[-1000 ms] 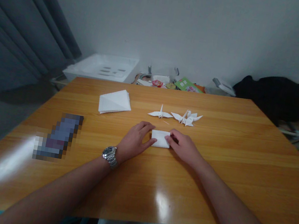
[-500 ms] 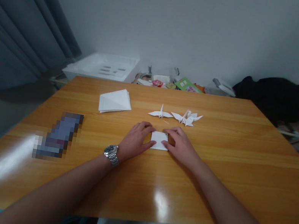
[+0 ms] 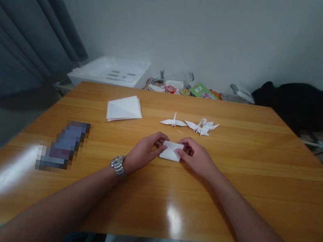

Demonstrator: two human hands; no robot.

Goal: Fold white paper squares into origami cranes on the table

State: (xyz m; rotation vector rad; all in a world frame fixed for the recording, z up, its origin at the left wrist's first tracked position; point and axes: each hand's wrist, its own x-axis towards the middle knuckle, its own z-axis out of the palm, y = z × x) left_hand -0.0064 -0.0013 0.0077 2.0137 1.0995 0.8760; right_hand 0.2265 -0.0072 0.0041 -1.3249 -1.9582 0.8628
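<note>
Between my hands is a small folded piece of white paper, close to square. My left hand pinches its left side, thumb in front and fingers behind. On the right side, my right hand grips it the same way, its thumb lying on the paper's face. The fingertips behind the paper are partly hidden. Just beyond my hands lie white origami cranes: one with spread wings, and a cluster to its right whose pieces overlap.
A stack of white paper sheets lies at the back left of the wooden table. A blurred-out phone-like object is on the left. Behind the table stand a white tray, a green packet and a black cloth-like heap.
The folded paper has shifted slightly left and looks tilted up a little. My fingers have curled round its sides, where they rested flatter before.
</note>
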